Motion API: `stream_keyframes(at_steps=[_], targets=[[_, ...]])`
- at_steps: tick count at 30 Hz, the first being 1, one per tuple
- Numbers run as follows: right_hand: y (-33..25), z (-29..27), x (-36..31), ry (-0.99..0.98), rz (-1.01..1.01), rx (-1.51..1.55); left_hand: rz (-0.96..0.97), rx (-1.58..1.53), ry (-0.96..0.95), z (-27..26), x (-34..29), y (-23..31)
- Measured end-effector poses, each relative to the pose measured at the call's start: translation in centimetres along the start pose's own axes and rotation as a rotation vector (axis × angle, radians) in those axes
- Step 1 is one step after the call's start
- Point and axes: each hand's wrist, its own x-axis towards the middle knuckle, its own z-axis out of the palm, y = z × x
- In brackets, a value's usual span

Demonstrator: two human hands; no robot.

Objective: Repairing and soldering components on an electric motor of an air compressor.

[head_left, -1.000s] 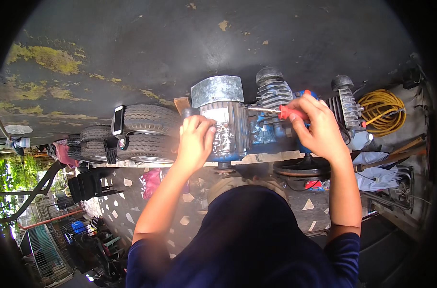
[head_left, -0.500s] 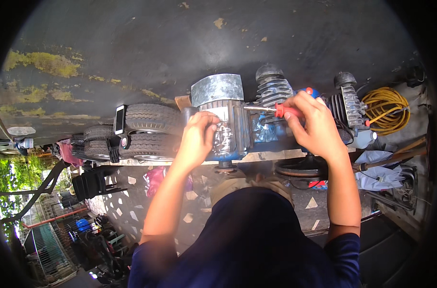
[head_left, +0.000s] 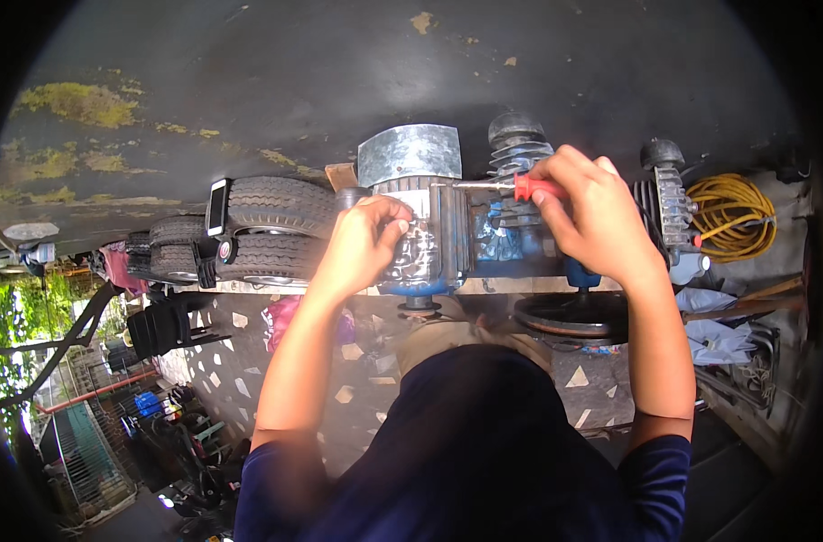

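A screwdriver with a red handle (head_left: pixel 536 187) is in my right hand (head_left: pixel 595 212), fingers closed around it. Its thin metal blade lies nearly level, pointing left, with the tip at the top edge of a finned blue electric motor (head_left: pixel 449 242). My left hand (head_left: pixel 362 244) rests on the motor's left side, thumb and forefinger pressed together over a shiny silver panel (head_left: pixel 416 248). Whatever those fingertips may hold is too small to make out. A curved grey metal plate (head_left: pixel 410 155) stands at the far side of the motor. Finned compressor cylinders (head_left: pixel 517 144) sit to its right.
Stacked tyres (head_left: pixel 280 217) stand left of the motor, with a phone (head_left: pixel 217 208) on them. A black wheel (head_left: pixel 574 314) is below my right wrist. Coiled yellow hose (head_left: pixel 732 217) lies at far right. A dark wall (head_left: pixel 294 81) rises behind the bench edge (head_left: pixel 511 285).
The screwdriver's tip has shifted left onto the motor's top edge. My left hand stays at the silver panel, and the whole view has moved slightly.
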Motion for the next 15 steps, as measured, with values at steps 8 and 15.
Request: stream_keyframes(at_steps=[8,15], targets=[[-3.1,-0.2,0.3,-0.115,0.032,-0.041,0.153,-0.125,0.183,-0.1,-1.3,-1.6],[-6.0,1.4,-1.9,-0.030,0.095,0.056,0.387,-0.018,0.397,0.1,-3.3,-3.8]])
